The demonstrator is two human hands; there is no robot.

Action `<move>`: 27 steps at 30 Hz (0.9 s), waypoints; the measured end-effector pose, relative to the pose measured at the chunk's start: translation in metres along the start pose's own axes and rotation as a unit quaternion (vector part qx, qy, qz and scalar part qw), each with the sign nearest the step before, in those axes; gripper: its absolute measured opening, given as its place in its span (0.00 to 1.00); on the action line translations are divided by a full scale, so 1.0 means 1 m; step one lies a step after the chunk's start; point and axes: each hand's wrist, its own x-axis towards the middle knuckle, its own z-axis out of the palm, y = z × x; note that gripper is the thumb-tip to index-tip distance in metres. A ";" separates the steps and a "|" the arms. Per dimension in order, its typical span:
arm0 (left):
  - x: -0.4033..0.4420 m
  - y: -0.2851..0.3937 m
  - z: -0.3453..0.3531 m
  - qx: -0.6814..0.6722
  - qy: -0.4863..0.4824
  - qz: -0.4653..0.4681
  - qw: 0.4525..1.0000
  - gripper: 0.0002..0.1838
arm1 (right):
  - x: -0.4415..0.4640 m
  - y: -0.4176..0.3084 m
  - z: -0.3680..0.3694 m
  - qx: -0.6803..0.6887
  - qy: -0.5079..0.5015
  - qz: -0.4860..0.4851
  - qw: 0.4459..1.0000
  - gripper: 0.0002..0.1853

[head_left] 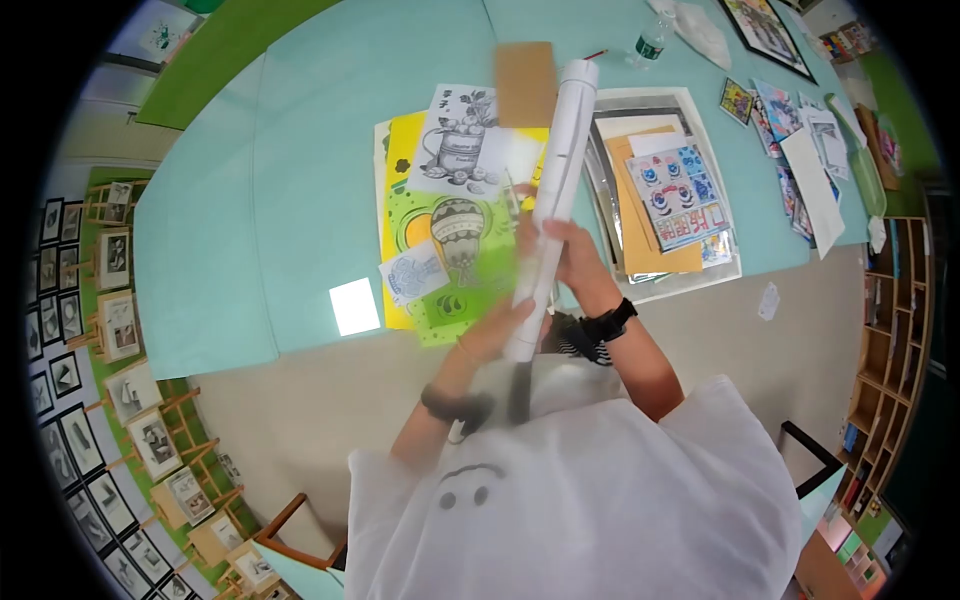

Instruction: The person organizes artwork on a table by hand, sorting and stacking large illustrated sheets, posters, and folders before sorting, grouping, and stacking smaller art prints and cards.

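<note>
A long roll of white paper (567,150) slants across the middle of the view, its far end over the table and its near end by my body. My right hand (580,262), with a black watch on the wrist, grips the roll near its middle. Lower down, my left hand (492,332) holds the roll's near end; its fingers are partly hidden and blurred. Beneath and left of the roll lie a drawing of a cup (455,150), a green sheet with a hot-air balloon (460,235) and a small blue-printed card (414,273).
The pale blue table (215,220) carries a brown board (525,85), a plastic bottle (650,45), a pencil (595,54) and a stack with a sticker sheet (677,195). A white square (355,306) lies near the table's front edge. Shelves (885,350) stand at right, easels (150,440) at left.
</note>
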 end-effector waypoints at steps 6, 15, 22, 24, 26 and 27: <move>0.002 0.006 -0.005 0.286 0.075 0.027 0.955 0.23 | 0.026 -0.050 -0.012 -0.080 0.191 -0.181 0.961 0.21; -0.019 0.041 -0.030 0.330 0.044 0.036 0.942 0.28 | 0.026 -0.070 -0.017 -0.076 0.285 -0.266 0.918 0.25; -0.064 0.050 -0.135 0.041 -0.203 -0.095 0.974 0.31 | 0.036 -0.023 -0.009 0.070 0.108 -0.242 0.962 0.25; -0.076 0.059 -0.161 0.077 -0.165 -0.098 0.978 0.29 | 0.048 -0.004 -0.007 0.044 0.122 -0.233 0.964 0.26; -0.087 0.068 -0.185 0.120 -0.092 -0.083 0.985 0.27 | 0.059 0.017 0.001 -0.034 0.166 -0.214 0.962 0.28; -0.091 0.073 -0.198 0.147 -0.036 -0.066 0.986 0.25 | 0.065 0.028 0.007 -0.098 0.198 -0.200 0.955 0.31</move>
